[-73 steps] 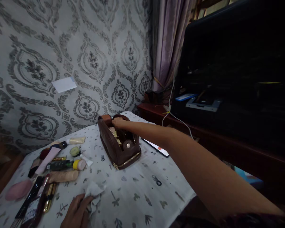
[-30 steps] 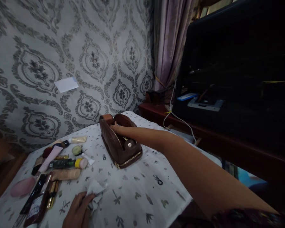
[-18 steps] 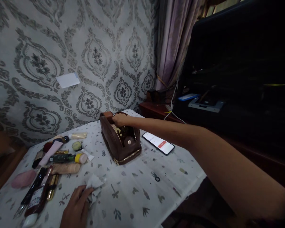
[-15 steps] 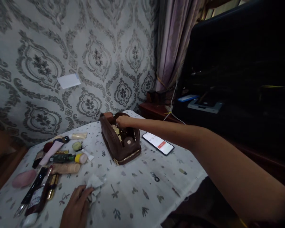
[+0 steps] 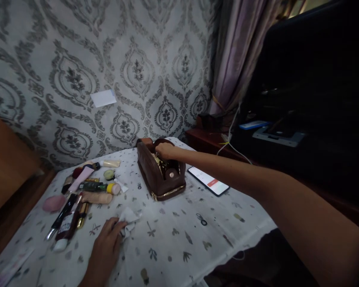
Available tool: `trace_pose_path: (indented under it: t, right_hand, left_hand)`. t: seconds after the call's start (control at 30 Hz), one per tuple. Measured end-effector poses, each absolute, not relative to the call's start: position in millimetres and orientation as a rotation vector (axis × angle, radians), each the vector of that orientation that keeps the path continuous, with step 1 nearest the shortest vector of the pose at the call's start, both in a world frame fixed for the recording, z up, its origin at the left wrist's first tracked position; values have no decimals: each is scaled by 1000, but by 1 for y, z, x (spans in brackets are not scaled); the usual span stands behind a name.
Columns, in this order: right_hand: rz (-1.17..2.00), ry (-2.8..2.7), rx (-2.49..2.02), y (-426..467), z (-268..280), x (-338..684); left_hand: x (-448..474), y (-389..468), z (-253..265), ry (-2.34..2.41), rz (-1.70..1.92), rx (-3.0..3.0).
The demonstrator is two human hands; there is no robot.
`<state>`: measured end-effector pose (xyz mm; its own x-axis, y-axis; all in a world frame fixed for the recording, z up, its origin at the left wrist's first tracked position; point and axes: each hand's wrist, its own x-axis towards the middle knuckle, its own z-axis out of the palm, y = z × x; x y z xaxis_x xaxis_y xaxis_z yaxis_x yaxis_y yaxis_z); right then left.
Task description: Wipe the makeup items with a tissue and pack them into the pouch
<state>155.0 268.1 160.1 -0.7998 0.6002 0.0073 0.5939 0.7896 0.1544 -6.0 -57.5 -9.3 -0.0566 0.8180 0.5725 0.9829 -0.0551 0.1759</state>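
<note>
A brown toiletry bag (image 5: 148, 171) stands unzipped on the white patterned cloth (image 5: 167, 223). My right hand (image 5: 165, 151) reaches over its far side, with the fingers curled down inside the opening; whatever they hold is hidden. Something pale and gold-coloured shows inside the bag below that hand. Nearer to me, my left hand (image 5: 109, 239) rests on the cloth, its fingers closed on a crumpled white tissue (image 5: 130, 219). Left of the bag lies a group of cosmetics, among them a pink tube (image 5: 81, 178), a dark bottle with a white cap (image 5: 67, 227) and a pink sponge (image 5: 54, 203).
A lit phone (image 5: 209, 181) lies right of the bag, under my right forearm. White cables (image 5: 231, 127) run down behind it beside a large dark screen (image 5: 311, 87). Patterned wallpaper (image 5: 137, 71) rises behind the table, and a brown box-like shape (image 5: 8, 163) stands at the left.
The whole scene has shifted to the right in view as my head turned left. My right hand stays in the bag, and my left hand keeps the tissue.
</note>
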Motion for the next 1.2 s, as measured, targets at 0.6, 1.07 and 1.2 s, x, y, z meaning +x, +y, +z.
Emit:
trace_pose_path:
  t: [0.6, 1.07, 1.2]
  right_hand:
    - [-312, 3712, -84, 105, 66, 159]
    - [-841, 3579, -201, 64, -2, 134]
    - [-856, 3594, -210, 63, 0, 135]
  left_hand:
    - [-11, -61, 31, -2367, -1296, -1492]
    - [-58, -99, 46, -2459, -708, -1115]
    - [-65, -111, 37, -2496, -527, -992]
